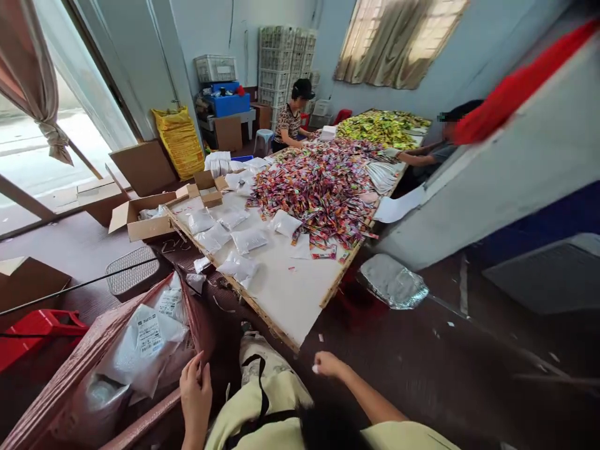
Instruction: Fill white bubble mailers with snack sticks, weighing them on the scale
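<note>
My left hand (195, 394) is raised beside a pink woven sack (135, 425), its fingers stretched upward and slightly bent. I see no object in it. Inside the sack lie white plastic packages, one a labelled package (149, 334). My right hand (329, 364) is closed below the near corner of the table (300, 294), with a small white scrap (315, 369) at its fingertips. White filled bags (240, 267) lie along the table's left side. Behind them spreads a large heap of colourful small packets (319, 181).
Two people sit at the table, one person (288, 122) at the far side and another person (429, 153) on the right, partly behind a pillar (506, 181). A foil-covered stool (394, 281), open cardboard box (145, 215), red stool (42, 331) and yellow sack (178, 144) stand around.
</note>
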